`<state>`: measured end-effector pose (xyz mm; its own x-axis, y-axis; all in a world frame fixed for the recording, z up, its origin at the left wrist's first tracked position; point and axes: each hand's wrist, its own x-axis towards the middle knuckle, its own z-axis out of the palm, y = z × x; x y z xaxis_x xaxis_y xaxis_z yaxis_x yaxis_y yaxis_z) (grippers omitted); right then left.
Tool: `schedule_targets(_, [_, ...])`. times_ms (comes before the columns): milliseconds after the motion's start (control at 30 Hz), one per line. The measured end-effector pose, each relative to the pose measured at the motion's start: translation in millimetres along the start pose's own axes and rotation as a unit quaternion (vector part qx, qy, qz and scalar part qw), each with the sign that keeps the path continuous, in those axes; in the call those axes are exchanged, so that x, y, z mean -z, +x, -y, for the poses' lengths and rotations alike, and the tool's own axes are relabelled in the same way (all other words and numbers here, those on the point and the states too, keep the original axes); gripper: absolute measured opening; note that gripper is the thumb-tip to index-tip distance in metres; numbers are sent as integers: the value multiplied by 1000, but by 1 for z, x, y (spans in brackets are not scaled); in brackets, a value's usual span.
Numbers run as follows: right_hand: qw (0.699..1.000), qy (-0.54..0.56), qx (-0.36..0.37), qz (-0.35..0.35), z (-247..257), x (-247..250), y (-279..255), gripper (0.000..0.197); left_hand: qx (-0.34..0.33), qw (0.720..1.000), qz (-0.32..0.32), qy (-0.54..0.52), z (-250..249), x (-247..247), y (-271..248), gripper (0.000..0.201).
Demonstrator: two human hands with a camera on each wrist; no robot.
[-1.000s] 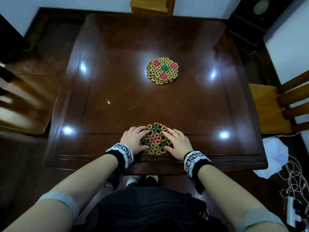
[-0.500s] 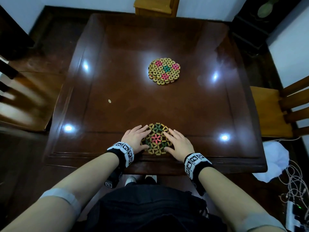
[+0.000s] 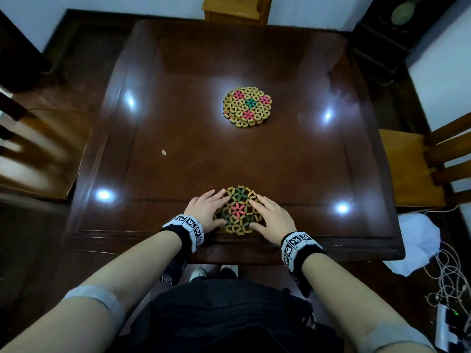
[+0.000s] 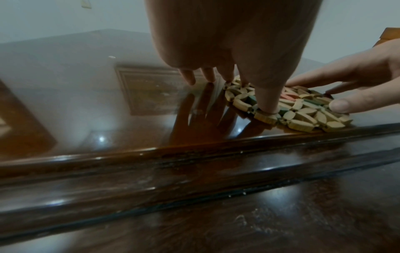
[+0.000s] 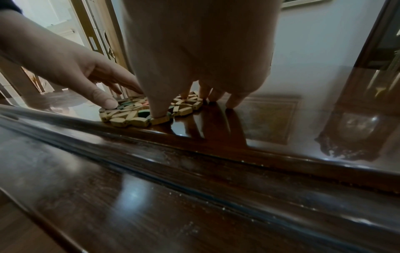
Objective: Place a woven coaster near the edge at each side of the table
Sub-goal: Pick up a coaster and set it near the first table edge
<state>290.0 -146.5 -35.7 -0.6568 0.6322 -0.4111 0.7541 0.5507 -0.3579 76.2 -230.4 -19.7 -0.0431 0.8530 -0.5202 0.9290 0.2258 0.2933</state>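
Both hands flat on the near coaster at the table's front edge: left hand spread, fingertips pressing its left rim; right hand spread, pressing its right rim. Well beyond the fingertips, a second coaster lies mid-table.

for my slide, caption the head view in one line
Both hands, left hand and right hand, press a woven coaster flat near the table edge.

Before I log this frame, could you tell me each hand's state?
Left hand: open, fingers resting on the near coaster.
Right hand: open, fingers resting on the same coaster.
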Motion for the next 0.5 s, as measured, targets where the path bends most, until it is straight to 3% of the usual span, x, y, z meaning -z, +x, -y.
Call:
schedule_targets(333, [1000,-11,-13,8,4,3,-2,67,-8,1000,-16,2,2,-2,2,79])
schedule_targets(500, [999,13,-43,-15,13,12,-7,65,2,995,-81,-54,10,2,-9,79])
